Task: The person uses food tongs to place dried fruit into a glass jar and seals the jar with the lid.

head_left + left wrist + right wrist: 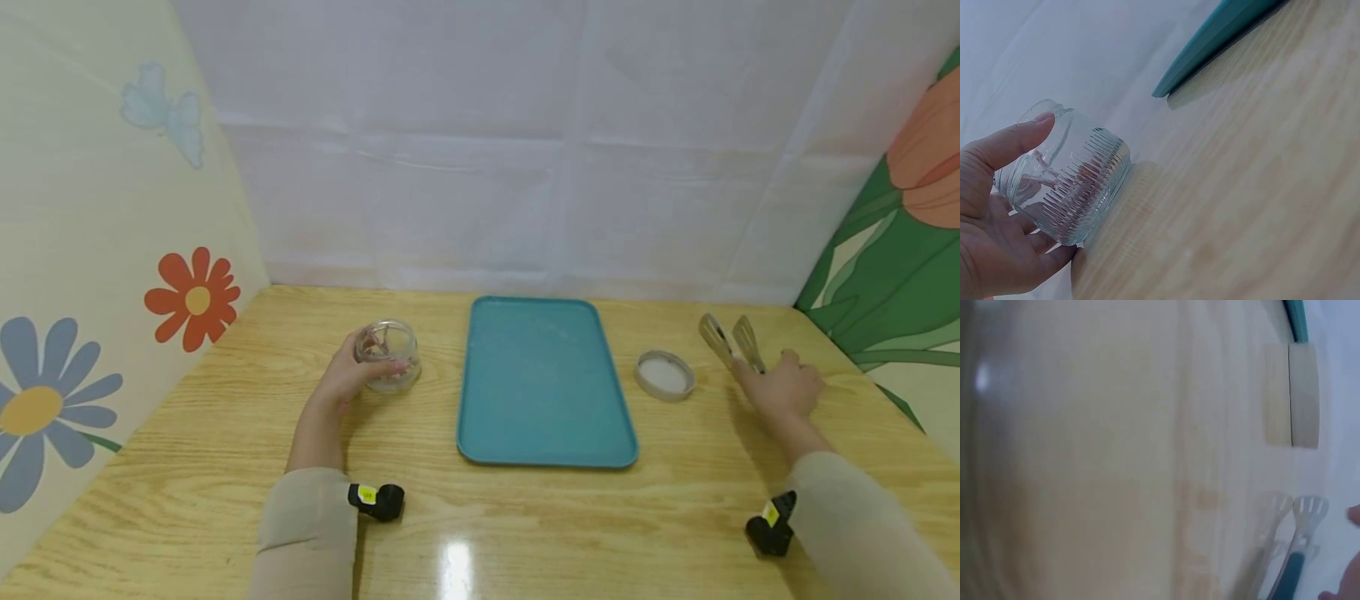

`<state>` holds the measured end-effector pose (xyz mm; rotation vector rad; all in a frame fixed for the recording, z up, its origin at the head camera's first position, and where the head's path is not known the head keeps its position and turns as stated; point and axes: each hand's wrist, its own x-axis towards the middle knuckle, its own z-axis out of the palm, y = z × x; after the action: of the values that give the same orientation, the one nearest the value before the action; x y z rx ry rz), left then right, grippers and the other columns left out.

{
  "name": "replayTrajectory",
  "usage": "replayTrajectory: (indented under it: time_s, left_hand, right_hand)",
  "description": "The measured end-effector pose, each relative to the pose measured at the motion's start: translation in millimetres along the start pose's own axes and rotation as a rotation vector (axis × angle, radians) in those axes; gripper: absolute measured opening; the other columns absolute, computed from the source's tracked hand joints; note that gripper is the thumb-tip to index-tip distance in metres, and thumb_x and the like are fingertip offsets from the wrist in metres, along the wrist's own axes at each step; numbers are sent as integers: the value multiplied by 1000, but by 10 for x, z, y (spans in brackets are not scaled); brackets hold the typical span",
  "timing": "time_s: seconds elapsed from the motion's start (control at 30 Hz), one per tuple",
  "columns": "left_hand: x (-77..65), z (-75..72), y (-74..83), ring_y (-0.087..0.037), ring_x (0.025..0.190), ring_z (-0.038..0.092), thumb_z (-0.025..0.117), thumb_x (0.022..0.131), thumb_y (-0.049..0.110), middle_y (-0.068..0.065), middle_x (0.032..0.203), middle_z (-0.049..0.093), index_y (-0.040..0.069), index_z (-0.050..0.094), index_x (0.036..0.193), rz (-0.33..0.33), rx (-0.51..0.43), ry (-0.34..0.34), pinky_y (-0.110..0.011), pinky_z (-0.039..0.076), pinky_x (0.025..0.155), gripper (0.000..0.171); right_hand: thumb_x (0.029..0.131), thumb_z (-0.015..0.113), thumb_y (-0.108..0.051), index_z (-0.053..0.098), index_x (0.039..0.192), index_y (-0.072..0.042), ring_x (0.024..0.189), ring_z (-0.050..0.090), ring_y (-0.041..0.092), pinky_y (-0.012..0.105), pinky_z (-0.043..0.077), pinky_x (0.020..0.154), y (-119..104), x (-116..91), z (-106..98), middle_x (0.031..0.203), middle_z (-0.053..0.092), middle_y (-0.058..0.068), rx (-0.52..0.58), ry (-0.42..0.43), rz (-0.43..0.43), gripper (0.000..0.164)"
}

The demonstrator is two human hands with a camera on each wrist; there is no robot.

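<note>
My left hand (347, 375) grips a clear glass jar (395, 386) standing on the table, thumb across its near side and fingers round the back. Vertical ribs mark the lower wall of the jar (1088, 187) in the left wrist view; reddish pieces show inside, too unclear to name. Far to the right, my right hand (786, 387) hovers over the handle end of a pair of tongs (716, 337) with slotted heads. In the right wrist view the tongs (1289, 575) show a teal handle, and the visible fingertips (1354, 515) are apart from it.
A teal rectangular tray (543, 383) lies mid-table between the hands. Between tray and tongs sits a shallow round lid (665, 377) with a pale rim. A white cloth (450, 167) hangs behind the table, with flower-printed panels at both sides.
</note>
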<state>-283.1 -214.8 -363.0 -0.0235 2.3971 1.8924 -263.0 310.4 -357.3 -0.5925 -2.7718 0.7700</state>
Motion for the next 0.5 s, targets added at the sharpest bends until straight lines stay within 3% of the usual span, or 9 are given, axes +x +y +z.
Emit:
replayTrajectory:
  time_s: [0.1, 0.2, 0.3, 0.37, 0.5]
  left_hand:
    - [5, -3, -1, -33, 124, 13, 74, 68, 21, -13, 140, 12, 11, 7, 139, 0, 2, 1, -47, 11, 98, 98]
    - [6, -3, 0, -33, 124, 13, 74, 68, 21, -13, 140, 12, 10, 8, 139, -1, -2, -1, -47, 11, 98, 98]
    - [6, -2, 1, -33, 124, 13, 74, 68, 20, -13, 140, 13, 10, 8, 139, 3, -7, -3, -47, 11, 98, 97]
    - [5, -1, 0, -33, 124, 13, 74, 68, 20, -13, 140, 13, 10, 8, 139, 5, -7, -1, -47, 11, 98, 97]
    - [4, 0, -1, -33, 124, 13, 74, 68, 20, -13, 140, 13, 10, 9, 139, 5, -6, 3, -47, 12, 98, 97]
  right_hand:
    - [88, 37, -41, 28, 119, 22, 99, 29, 55, 58, 23, 82, -94, -18, 49, 106, 32, 44, 84, 54, -133, 71]
    - [90, 37, -38, 26, 119, 23, 96, 34, 55, 59, 30, 76, -171, -36, 83, 106, 34, 44, 178, 20, -270, 69]
    - [89, 38, -43, 20, 123, 22, 100, 32, 56, 60, 31, 77, -240, -52, 106, 114, 29, 45, 204, -112, -333, 76]
    - [86, 37, -50, 8, 128, 19, 108, 22, 56, 61, 26, 81, -286, -65, 116, 122, 18, 44, 178, -243, -318, 86]
    - [80, 46, -56, -2, 128, 19, 113, 12, 56, 61, 21, 86, -342, -74, 167, 127, 5, 43, 78, -425, -297, 101]
